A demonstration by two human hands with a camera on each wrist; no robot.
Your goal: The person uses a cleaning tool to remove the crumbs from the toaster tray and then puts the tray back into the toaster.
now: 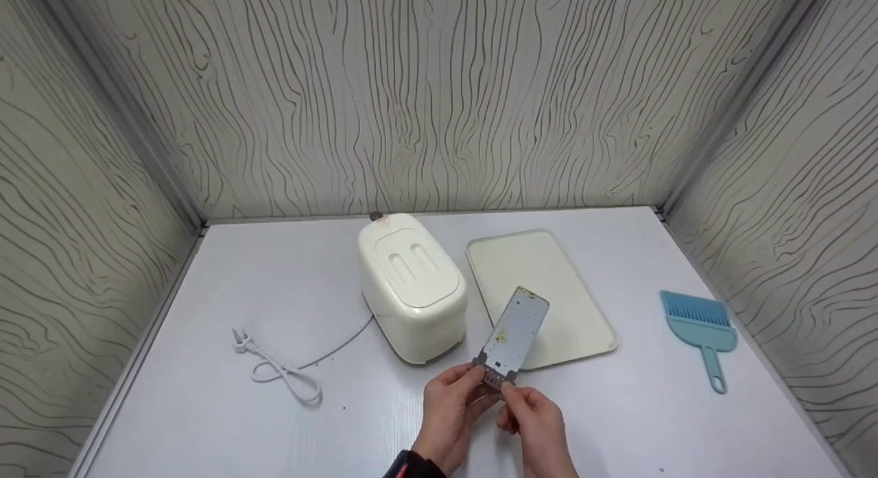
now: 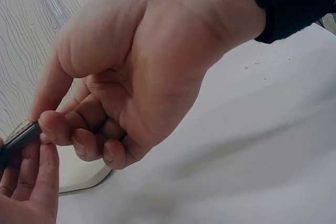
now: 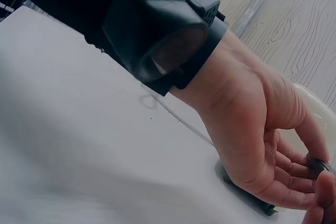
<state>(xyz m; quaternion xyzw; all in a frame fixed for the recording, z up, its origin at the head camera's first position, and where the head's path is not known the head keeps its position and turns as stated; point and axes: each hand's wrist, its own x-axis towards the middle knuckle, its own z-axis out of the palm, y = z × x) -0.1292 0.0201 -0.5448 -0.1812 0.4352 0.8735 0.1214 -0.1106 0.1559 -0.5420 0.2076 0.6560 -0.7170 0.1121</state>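
A slim metal crumb tray (image 1: 519,330) with a dark slotted end piece slants up over the white tray's left part. Yellowish stains and small specks mark its pale surface. My left hand (image 1: 449,409) grips the dark end at its left corner, thumb on top and fingers beneath. At the right corner, my right hand (image 1: 537,420) pinches the same end between thumb and curled fingers. The end piece (image 2: 21,140) shows as a dark bar between both hands in the left wrist view. In the right wrist view only its edge (image 3: 318,165) shows.
A cream toaster (image 1: 415,286) with a lid stands left of the white tray (image 1: 559,265). Its cord (image 1: 336,348) trails left to a looped, bundled plug (image 1: 241,342). Far right lies a blue hand brush (image 1: 703,330). Patterned panels (image 1: 439,101) enclose the table's back and sides.
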